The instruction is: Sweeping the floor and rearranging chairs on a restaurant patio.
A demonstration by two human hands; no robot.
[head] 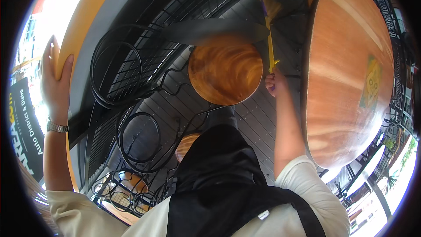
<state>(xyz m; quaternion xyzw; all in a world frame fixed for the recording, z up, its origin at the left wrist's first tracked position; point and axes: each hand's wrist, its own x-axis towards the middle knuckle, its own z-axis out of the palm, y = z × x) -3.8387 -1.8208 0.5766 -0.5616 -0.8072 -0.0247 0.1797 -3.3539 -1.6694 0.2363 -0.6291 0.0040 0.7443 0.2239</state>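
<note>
My right hand (275,81) is closed around the yellow handle of a feather duster (270,47), whose blurred brownish head points away, over the plank floor. My left hand (58,75), with a metal watch on the wrist, rests on the yellow-orange edge of a long ledge (86,16); thumb and fingers are spread on either side of the edge. Between my arms stands a round wooden seat (226,72) of a stool or chair. A dark, blurred oval shape (217,32) covers its far edge; I cannot tell what it is.
A large wooden tabletop (345,82) with a yellow-green square marking stands close on the right. Black metal chair frames with looped backs (139,141) crowd the left and lower left. A dark wire-mesh railing (184,6) runs under the ledge. Another wooden seat (185,145) is beside my legs.
</note>
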